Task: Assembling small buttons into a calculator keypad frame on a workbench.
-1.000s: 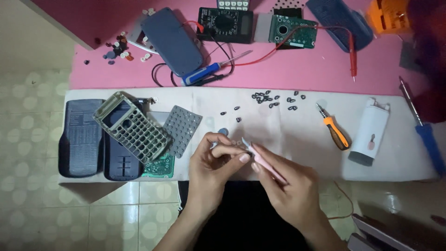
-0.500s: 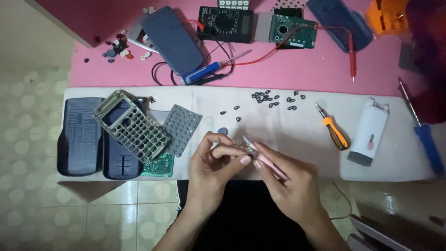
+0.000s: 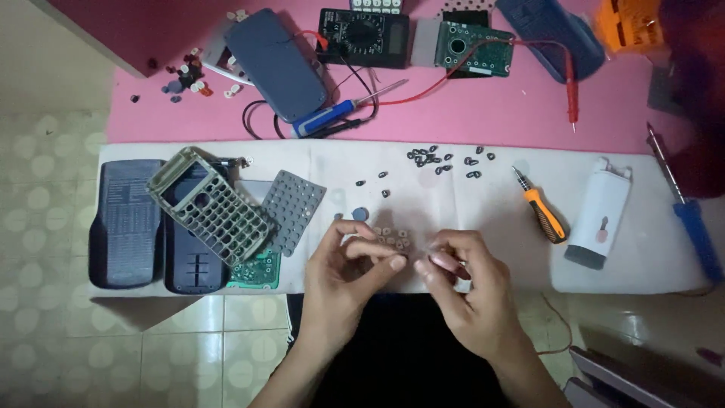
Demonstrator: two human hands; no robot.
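Observation:
My left hand (image 3: 349, 266) and my right hand (image 3: 462, 281) meet over the front edge of the white mat (image 3: 423, 196), fingertips almost touching. The left thumb and forefinger are pinched together on something small and pale that I can barely make out. The right hand grips a slim pink tool (image 3: 444, 261), mostly hidden under its fingers. Just beyond the fingertips lies a cluster of small beige keys (image 3: 390, 237) on the mat. A little round grey piece (image 3: 360, 214) rests behind them.
At left lie a calculator front frame (image 3: 209, 204), grey rubber keypad (image 3: 292, 210), green circuit board (image 3: 255, 270) and dark covers (image 3: 124, 223). Small black keys (image 3: 445, 159), an orange screwdriver (image 3: 544, 213), a white device (image 3: 600, 219) and a multimeter (image 3: 362, 34) lie farther back.
Both hands have dropped slightly toward the mat's front edge. The pink tool, earlier sticking out toward the left hand, is now mostly covered by the right fingers.

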